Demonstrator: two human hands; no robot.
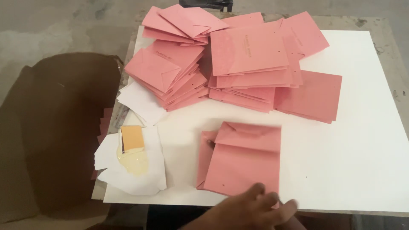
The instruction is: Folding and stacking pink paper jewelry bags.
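Note:
My left hand (251,208) reaches in from the bottom edge. Its spread fingers lie on the lower right corner of a pink envelope (245,159), which lies flap up on a white board (358,149). A second pink piece peeks out from under the envelope's left side. The hand is blurred, and I cannot see it gripping anything. My right hand is out of view.
Loose stacks of pink envelopes (170,70) and flat pink cards (255,59) crowd the far half of the board. At the left, an orange block (132,138) rests in a yellowish glue puddle on white paper (132,174). A brown cardboard box (55,127) stands left of the table.

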